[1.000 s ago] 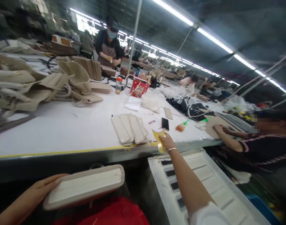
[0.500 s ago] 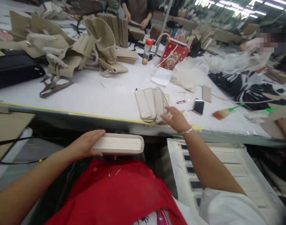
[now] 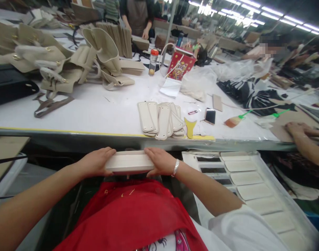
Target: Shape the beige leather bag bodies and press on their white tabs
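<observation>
A long cream piece [image 3: 130, 161] with a narrow box shape lies level in front of my red apron [image 3: 123, 212], just below the table edge. My left hand [image 3: 98, 161] is closed round its left end, fingers on top and thumb underneath. The right end is gripped the same way by my right hand [image 3: 161, 162], which has a bracelet at the wrist. What supports the piece from below is mostly hidden. Beyond it on the table lie several overlapping cream strips [image 3: 163, 122] with rounded corners and small holes at their ends. A yellow Y-shaped tool [image 3: 190, 128] lies beside them.
Beige bag parts [image 3: 70, 69] crowd the table's left side. A red gift bag [image 3: 180, 64], a phone [image 3: 209, 116] and a glue brush [image 3: 234, 121] stand or lie further right. At lower right, a tray [image 3: 253, 177] holds cream panels. A co-worker's hands [image 3: 297, 130] rest on brown material.
My right hand has left the cream strips and come down to the right end of the cream piece. The yellow tool is now uncovered. My left hand stays at the left end.
</observation>
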Demonstrator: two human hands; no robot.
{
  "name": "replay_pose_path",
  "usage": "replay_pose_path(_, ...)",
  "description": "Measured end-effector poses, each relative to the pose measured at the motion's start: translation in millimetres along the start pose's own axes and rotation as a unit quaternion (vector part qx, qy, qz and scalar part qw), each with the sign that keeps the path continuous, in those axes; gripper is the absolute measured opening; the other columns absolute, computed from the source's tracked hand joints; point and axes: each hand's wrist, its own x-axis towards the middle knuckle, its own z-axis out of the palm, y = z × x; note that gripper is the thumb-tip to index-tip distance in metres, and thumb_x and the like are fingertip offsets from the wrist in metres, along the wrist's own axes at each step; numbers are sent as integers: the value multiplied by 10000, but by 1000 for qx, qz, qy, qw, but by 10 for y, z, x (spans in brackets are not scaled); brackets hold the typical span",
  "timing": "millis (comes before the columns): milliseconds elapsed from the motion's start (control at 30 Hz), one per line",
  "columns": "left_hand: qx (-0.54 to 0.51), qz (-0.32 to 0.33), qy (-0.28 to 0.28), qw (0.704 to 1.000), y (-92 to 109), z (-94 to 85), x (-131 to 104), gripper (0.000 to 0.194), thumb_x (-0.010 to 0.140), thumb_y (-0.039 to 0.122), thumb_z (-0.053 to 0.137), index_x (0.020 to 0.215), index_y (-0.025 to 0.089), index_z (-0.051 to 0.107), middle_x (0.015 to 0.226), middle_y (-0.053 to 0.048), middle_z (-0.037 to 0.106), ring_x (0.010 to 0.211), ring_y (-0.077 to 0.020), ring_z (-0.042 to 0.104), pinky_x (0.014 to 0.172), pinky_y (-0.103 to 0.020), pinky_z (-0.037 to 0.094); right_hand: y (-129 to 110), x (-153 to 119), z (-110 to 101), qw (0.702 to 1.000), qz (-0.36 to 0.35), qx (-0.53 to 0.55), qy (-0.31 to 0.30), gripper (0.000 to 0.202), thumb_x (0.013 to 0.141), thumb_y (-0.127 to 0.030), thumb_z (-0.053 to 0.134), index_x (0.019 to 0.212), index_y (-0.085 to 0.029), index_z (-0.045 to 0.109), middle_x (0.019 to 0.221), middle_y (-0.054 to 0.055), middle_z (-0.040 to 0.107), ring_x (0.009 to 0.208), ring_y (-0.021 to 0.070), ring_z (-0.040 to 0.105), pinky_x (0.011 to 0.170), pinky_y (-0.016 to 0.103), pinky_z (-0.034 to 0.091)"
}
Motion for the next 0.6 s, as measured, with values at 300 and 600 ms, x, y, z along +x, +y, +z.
replay_pose_path(300,5,7,10,1000,-101,-29,-18,720,605,452,632,1225,121,473,1171,-150,545,1078,-280,523,966,-353,394,233,285,145,994,14,40,-100,795,549,-487,766,1172,-92,470,1021,162,574,936,265,568,866,388,426)
replay_pose_path(600,-57,-6,40,998,-149,57,-152,811,513,204,571,1314,145,460,1334,-159,477,1215,-311,459,1040,-393,349,105,156,74,995,8,30,-90,863,563,-497,732,1272,-121,414,1087,151,587,962,267,576,861,342,449)
